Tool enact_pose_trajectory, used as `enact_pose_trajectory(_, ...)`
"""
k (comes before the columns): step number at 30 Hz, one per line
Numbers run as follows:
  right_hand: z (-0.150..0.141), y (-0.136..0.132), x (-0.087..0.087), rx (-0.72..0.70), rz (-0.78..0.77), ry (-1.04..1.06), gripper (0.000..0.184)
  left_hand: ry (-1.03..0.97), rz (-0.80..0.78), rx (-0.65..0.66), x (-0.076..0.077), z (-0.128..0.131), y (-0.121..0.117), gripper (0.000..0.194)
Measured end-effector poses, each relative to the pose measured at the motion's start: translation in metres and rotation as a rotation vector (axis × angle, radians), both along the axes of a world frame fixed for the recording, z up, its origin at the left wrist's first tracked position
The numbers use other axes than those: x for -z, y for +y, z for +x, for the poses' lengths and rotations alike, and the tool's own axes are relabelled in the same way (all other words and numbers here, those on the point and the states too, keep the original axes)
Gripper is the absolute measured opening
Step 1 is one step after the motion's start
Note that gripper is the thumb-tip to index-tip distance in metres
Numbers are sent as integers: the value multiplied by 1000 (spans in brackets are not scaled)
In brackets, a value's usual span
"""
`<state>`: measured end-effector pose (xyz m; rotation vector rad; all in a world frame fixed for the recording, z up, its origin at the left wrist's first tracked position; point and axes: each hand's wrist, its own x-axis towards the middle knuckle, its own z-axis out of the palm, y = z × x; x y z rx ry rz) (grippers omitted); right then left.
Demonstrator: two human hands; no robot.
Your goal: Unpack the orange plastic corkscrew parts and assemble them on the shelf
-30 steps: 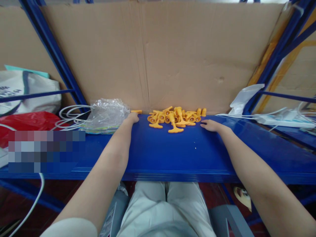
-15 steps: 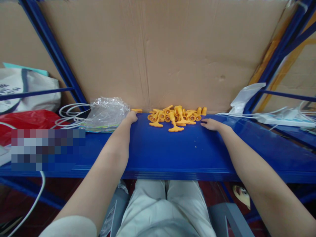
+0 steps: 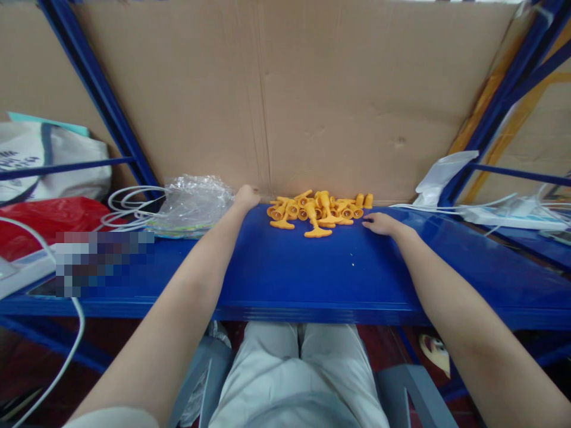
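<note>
Lettering (image 3: 18, 156) on the white bag (image 3: 75, 148) is illegible.

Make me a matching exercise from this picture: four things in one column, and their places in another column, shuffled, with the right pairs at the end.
Things
1. Yellow pieces
2. Left hand
3. Right hand
4. Red bag

Places
A. At the picture's left edge
B. Just right of the heap
C. Heaped on the blue shelf, between the two hands
D. Just right of the clear plastic bag

Right pairs: 1-C, 2-D, 3-B, 4-A
</note>
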<state>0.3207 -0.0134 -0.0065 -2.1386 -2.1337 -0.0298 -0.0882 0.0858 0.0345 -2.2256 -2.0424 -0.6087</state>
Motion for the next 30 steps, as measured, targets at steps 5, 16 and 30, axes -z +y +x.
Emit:
enact_pose_trajectory(5, -18, -14, -18, 105, 96, -21, 44, -158, 77, 152, -38, 37, -30, 44)
enact_pose_trajectory(16, -83, -21, -23, -345, 214, 124, 41, 153, -53, 718, 36, 109, -106, 45)
enact_pose_trajectory(30, -72, 0, -3, -465, 407, 254, 33, -44, 265, 386, 23, 100, -116, 45)
